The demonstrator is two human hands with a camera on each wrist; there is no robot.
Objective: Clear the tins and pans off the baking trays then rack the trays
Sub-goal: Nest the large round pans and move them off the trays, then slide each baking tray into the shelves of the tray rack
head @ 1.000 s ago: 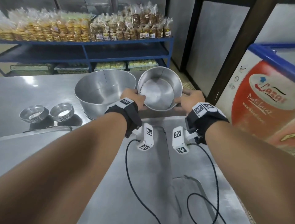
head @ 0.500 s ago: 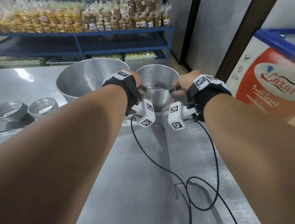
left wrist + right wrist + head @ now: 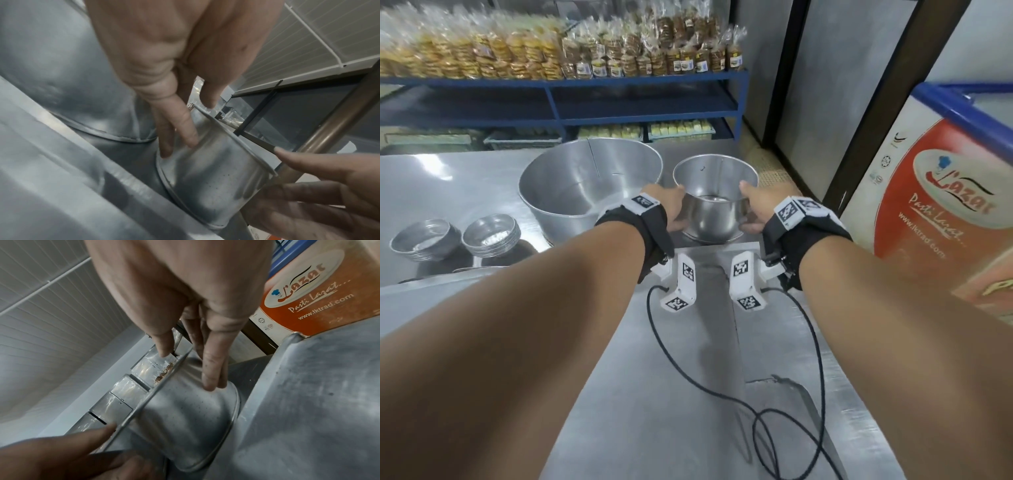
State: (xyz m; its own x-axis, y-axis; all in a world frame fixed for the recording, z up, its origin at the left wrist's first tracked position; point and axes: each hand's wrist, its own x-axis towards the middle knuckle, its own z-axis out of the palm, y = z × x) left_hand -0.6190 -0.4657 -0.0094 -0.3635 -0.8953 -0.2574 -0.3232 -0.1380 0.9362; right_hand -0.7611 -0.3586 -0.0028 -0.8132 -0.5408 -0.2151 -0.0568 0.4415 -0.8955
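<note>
Small pan [image 3: 714, 219], tilted a moment ago, now upright beside large pan [image 3: 585, 185], so cleared; your left hand [image 3: 669, 210] and right hand [image 3: 756, 207] still clasp its wall.

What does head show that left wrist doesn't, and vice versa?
Head only: two stacks of small tins, the blue shelf, and the inside of the small pan. Left wrist only: fingers pressed on the pan's outer wall, reaching towards its bottom seam. Both: left hand and right hand holding the small pan, with the large pan beside it.
</note>
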